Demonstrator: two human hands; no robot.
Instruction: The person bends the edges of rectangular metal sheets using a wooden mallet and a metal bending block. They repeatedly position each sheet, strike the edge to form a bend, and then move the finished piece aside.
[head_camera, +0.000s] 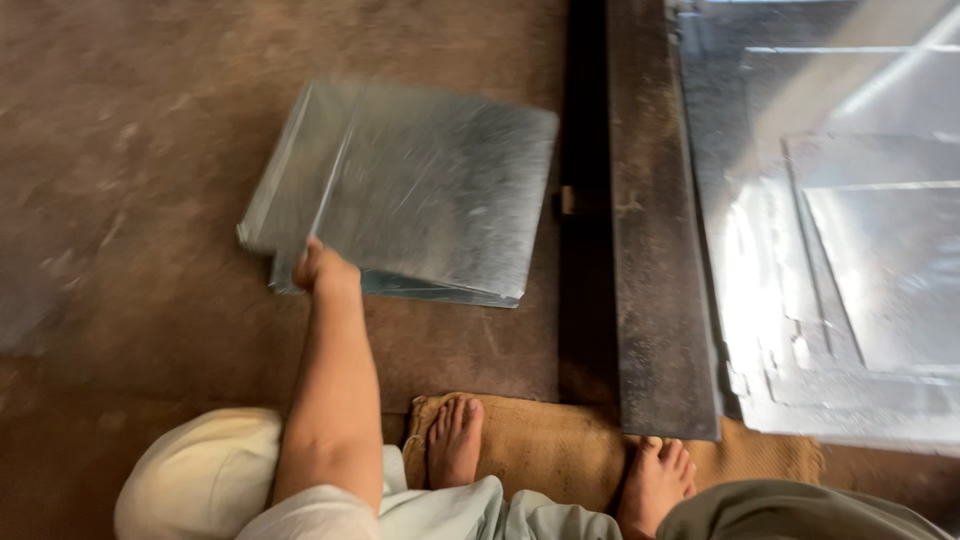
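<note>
A: Near first: bare feet on a burlap mat, just by the dark steel bar. Left hand clenched on the near corner of the sheets.
B: Right hand?
A: Out of frame.
B: Where are the sheets?
A: Floor, left of the bar, near edge looks raised, blurred.
B: Risk?
A: Thin edges could cut the palm; a one-corner grip might slip, dropping them toward the toes. Far right, more sheet stock.

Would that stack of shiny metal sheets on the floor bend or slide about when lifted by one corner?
Probably springy: the metal sheets look thin and broad. Smooth faces may slip. The left hand grips one edge.
</note>
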